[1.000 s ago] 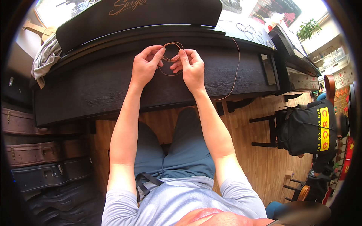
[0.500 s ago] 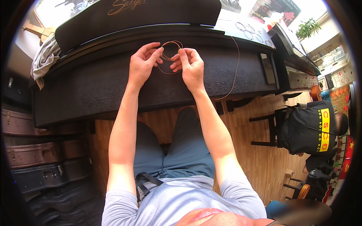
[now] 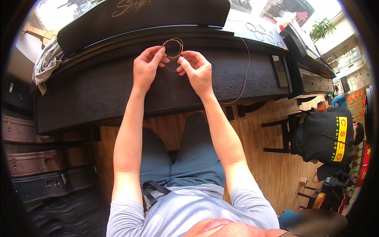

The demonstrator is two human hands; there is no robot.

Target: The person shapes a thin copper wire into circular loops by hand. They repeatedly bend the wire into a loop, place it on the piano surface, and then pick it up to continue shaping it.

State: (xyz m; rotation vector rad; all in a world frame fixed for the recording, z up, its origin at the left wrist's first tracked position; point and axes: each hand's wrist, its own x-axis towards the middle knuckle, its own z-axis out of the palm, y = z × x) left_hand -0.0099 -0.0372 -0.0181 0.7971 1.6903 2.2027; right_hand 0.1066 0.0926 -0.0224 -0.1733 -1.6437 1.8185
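Over the closed black piano lid (image 3: 118, 87), both my hands hold a small coil of thin copper-coloured guitar string (image 3: 181, 47). My left hand (image 3: 145, 68) pinches the coil's left side between thumb and fingers. On its lower right side, my right hand (image 3: 198, 72) grips it with thumb and forefinger, the other fingers curled below. A thin stretch of string sags beneath the coil between the hands. To the right, a long loose strand (image 3: 248, 63) curves over the lid to its front edge; I cannot tell whether it joins the coil.
Several coiled strings (image 3: 259, 35) lie on a white surface at the back right. A dark flat phone-like object (image 3: 280, 72) rests at the lid's right end. A grey cloth (image 3: 48, 65) hangs at the left, above stacked instrument cases (image 3: 33, 162). A person (image 3: 318, 134) sits at the right.
The coil has moved slightly up and left and is seen at a different tilt. My right hand has shifted a little left along it, while my left hand barely moved.
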